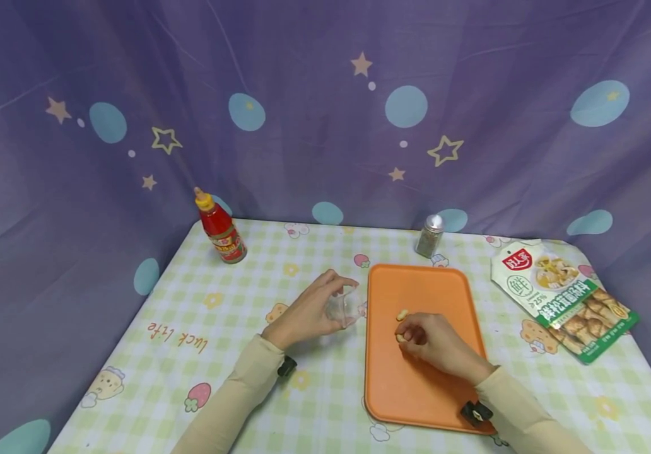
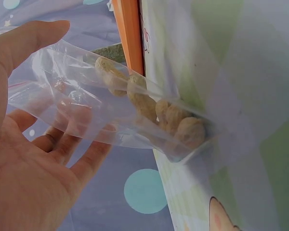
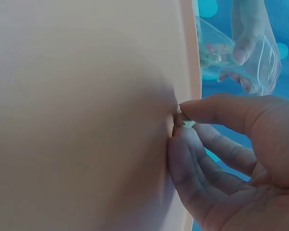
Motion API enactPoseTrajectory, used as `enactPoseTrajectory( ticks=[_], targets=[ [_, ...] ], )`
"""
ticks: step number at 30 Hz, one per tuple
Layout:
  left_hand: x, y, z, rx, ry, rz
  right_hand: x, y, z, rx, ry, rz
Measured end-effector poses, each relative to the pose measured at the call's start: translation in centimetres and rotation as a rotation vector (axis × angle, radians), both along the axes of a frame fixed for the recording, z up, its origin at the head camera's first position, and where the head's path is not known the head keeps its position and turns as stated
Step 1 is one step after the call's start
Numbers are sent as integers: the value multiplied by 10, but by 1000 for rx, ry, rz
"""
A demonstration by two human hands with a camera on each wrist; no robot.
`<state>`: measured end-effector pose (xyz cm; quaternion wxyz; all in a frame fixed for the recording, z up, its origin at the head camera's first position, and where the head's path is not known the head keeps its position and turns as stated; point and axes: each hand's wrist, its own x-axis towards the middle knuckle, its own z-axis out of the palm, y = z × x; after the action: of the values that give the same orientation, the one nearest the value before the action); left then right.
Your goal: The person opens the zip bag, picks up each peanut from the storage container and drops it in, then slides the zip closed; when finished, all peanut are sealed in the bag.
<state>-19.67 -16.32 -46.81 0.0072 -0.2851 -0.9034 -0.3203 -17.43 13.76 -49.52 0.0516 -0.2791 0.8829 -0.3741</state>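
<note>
My left hand [image 1: 308, 309] holds a clear plastic bag [image 2: 84, 113] upright just left of the orange tray [image 1: 416, 287], thumb on one side and fingers on the other. Inside the bag several unshelled peanuts [image 2: 142, 100] lie toward the bottom, which rests on the table. Over the tray, my right hand [image 1: 439, 343] pinches a peanut [image 3: 184, 121] between thumb and fingertips, close to the tray's surface. Another peanut [image 1: 402, 314] lies on the tray just beyond those fingers. The pinched peanut is mostly covered by the fingertips.
A red sauce bottle with a yellow cap [image 1: 222, 233] stands at the back left. Behind the tray is a shaker with a silver top [image 1: 430, 237]. To the right lies a green and white food packet [image 1: 564, 296]. A checked cloth [image 1: 149, 378] covers the table.
</note>
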Motion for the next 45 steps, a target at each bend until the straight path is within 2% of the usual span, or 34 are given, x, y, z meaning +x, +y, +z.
enactPoseTrajectory(
  ticks=[9, 14, 21, 33, 45],
  targets=[
    [-1, -1, 1, -1, 1, -4, -2, -4, -2, -9, -2, -2],
    [-1, -1, -1, 2, 6, -4, -6, -9, 2, -37, -6, -9],
    [0, -1, -2, 9, 6, -2, -11, -22, 18, -105, 18, -30],
    [0, -1, -1, 11, 1, -18, -14, -52, 54, -177, 39, -11],
    [0, 1, 0, 20, -30, -31, -16, -69, 59, -202, 24, 11]
  ],
)
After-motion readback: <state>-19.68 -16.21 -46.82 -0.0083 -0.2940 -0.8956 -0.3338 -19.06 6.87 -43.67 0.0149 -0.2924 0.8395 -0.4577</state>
